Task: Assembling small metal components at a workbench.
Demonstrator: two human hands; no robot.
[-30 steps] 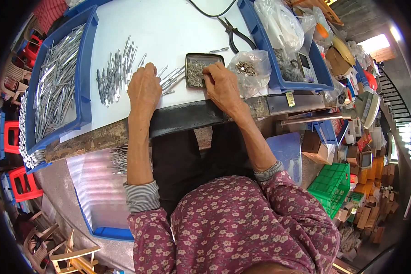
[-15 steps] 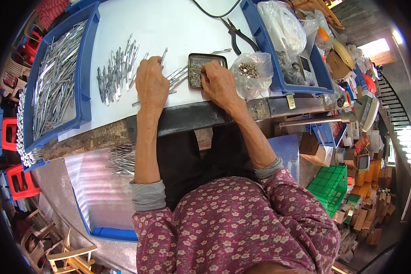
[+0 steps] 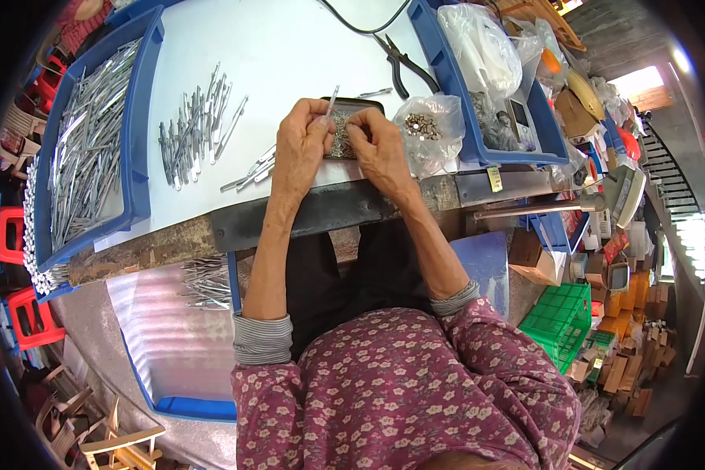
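Observation:
Between the thumb and fingers of my left hand (image 3: 301, 145) a thin metal strip (image 3: 334, 99) stands tilted, its tip pointing up and away. My right hand (image 3: 380, 149) is close beside it, over a small dark tray (image 3: 356, 103) of tiny metal pieces; thumb and forefinger are pinched, and what they hold is too small to make out. Left of my left hand lie a few loose strips (image 3: 260, 167), and farther left is a spread bunch of similar metal strips (image 3: 198, 125). A clear plastic bag (image 3: 444, 145) with small round metal pieces (image 3: 423, 126) rests right of the tray.
A blue bin (image 3: 142, 160) full of metal strips stands at the left. Black-handled pliers (image 3: 403, 64) lie at the back, near another blue bin (image 3: 478, 145) holding plastic bags. The worktable's dark front edge (image 3: 305, 208) runs before me. A green crate (image 3: 556, 325) sits lower right.
My left hand has moved right with the strip, from beside the loose strips to the tray's edge, close to my right hand. My right hand stays pinched over the tray.

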